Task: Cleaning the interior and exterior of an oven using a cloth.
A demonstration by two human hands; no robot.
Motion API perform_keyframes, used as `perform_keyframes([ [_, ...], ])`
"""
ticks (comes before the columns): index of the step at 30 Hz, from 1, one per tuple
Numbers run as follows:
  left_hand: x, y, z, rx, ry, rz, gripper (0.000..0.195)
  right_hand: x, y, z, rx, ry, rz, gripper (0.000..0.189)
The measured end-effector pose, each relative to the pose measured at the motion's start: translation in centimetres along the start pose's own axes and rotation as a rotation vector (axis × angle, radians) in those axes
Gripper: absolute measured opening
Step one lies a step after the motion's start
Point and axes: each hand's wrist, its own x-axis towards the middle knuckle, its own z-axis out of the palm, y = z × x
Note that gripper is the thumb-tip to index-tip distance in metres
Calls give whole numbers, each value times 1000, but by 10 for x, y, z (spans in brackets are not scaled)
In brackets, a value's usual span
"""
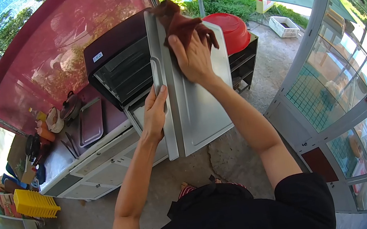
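Note:
My left hand (157, 114) grips the recessed handle edge of a silver metal door (204, 107), its thumb on the front face. This door is swung out from a small dark refrigerator-like cabinet (116, 40), whose ribbed black interior (129, 72) shows. High on the door's broad panel, my right hand (193, 56) presses a dark red cloth (181, 27) with its fingers; part of the cloth hangs over the door's top edge. The fingertips are partly hidden under the cloth.
Left of the cabinet, a counter (114, 137) holds a metal tray (91, 122), a lidded pan (71, 106) and knives (71, 144). A red basin (229, 32) sits on a dark shelf (245, 60) behind the door. A glass-paned cabinet (329, 115) stands right; yellow baskets (36, 203) are stacked left.

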Motion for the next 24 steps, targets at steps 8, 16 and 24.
perform_keyframes([
  [8,-16,9,-2,-271,84,126,23,-42,23,-8,-66,-101,114,54],
  [16,16,-18,-65,-365,6,-88,34,-148,-75,-28,-20,-492,-240,60],
  [24,-8,-2,-8,-264,147,137,21,-40,8,-1,-22,-27,-150,46],
])
